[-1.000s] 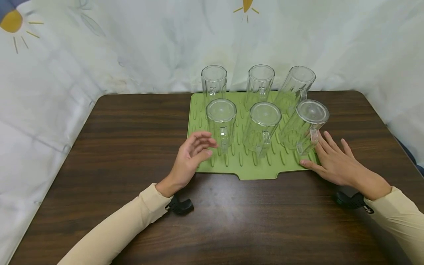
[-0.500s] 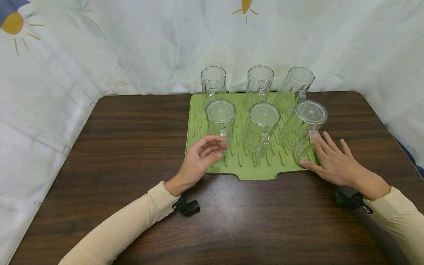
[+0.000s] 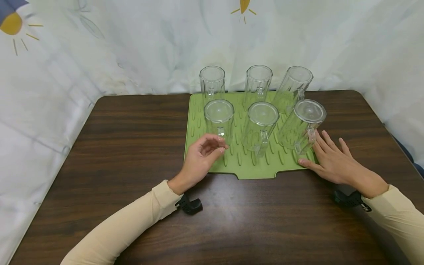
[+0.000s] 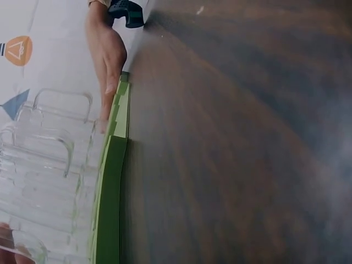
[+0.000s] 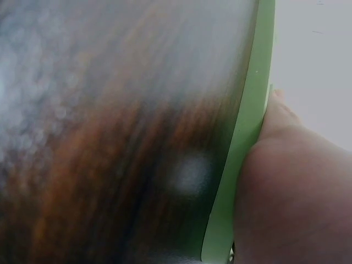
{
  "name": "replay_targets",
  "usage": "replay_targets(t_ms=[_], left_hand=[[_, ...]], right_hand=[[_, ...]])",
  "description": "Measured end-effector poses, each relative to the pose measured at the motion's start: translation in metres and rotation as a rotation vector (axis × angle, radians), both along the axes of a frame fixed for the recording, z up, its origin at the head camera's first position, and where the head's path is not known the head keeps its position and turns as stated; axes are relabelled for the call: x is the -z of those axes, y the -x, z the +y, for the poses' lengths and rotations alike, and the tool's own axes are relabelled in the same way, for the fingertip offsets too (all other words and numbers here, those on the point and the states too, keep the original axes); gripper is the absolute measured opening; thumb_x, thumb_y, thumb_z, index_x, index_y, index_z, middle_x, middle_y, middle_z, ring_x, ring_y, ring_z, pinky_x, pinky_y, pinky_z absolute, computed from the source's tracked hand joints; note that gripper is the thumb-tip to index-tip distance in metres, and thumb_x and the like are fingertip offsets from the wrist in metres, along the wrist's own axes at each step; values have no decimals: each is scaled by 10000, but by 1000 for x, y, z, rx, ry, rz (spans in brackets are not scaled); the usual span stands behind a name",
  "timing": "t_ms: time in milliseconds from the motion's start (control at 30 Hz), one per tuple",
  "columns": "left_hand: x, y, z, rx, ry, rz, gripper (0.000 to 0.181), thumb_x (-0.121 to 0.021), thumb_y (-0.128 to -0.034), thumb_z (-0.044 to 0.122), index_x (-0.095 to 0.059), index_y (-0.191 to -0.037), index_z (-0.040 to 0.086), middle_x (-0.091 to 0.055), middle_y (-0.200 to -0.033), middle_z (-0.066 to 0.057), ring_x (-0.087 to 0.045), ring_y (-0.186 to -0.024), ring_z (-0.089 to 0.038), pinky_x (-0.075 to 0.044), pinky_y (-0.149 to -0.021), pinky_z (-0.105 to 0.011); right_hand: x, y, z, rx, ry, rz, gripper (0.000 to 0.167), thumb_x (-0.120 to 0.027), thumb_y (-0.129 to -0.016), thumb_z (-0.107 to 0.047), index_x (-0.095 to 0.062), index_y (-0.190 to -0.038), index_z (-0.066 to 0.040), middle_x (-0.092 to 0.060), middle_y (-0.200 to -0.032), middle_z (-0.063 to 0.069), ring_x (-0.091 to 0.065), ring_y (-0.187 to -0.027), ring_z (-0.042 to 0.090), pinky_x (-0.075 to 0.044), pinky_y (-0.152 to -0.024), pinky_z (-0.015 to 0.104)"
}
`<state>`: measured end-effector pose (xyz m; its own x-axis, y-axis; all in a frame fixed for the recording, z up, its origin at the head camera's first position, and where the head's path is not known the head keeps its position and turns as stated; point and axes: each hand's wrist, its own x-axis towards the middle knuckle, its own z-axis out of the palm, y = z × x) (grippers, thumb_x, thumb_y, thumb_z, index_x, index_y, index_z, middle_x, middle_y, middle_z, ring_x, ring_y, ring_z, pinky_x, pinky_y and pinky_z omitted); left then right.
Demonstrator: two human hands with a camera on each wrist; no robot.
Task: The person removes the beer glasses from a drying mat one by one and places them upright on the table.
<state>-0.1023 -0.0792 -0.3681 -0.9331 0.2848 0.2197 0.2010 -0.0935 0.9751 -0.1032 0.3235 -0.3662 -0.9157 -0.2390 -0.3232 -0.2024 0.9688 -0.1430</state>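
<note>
Several clear glass mugs stand upside down in two rows on a green drying mat. At the front left mug [image 3: 219,112], my left hand [image 3: 198,156] curls its fingers and thumb round the handle, covering most of it. The left wrist view catches the fingertips [image 4: 6,242] at that handle's loop. My right hand [image 3: 336,162] rests with spread, straight fingers on the right front corner of the drying mat [image 3: 256,173]. Its fingertips lie close beside the front right mug [image 3: 303,125]; whether they touch it is unclear. The right wrist view shows that hand against the mat's edge.
The front middle mug [image 3: 261,127] stands close to the right of the held one. Behind are the back left [image 3: 212,82], back middle [image 3: 258,82] and back right mugs [image 3: 294,88]. A dark wooden table [image 3: 132,147] lies underneath, with a pale curtain [image 3: 149,48] behind.
My left hand has moved right to the front left mug's handle, and its fingers have closed in round it. My right hand and the mugs keep their places.
</note>
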Motion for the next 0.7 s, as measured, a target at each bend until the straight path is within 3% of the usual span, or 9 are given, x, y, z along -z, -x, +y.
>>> replay_targets(t_ms=[200,500,700], left_hand=[[-2,-1,0,-51,14,49,222,-638,-945,-113,-579,-1159,-112,-627,-1164,-322,-659,-1015,-27,-603,-943,-201],[-4,-3,-5,-100,51,45,189,-641,-947,-106,-584,-1126,-90,-642,-1115,-292,-656,-970,-34,-583,-842,-165],[-7,-5,-8,-107,62,51,185,-631,-953,-108,-576,-1126,-80,-640,-1101,-268,-660,-964,-40,-582,-839,-168]], right_hand=[[-1,-1,-1,-3,7,4,1004,-433,-1027,-673,-167,-1601,107,141,-1711,267,102,-1595,495,44,-1194,811],[-2,-2,-1,-1,7,3,1005,-429,-1027,-675,-152,-1606,99,142,-1710,267,103,-1593,500,45,-1194,811],[-2,-1,-1,-2,6,1,1005,-424,-1029,-674,-147,-1606,100,161,-1708,260,105,-1593,499,47,-1195,808]])
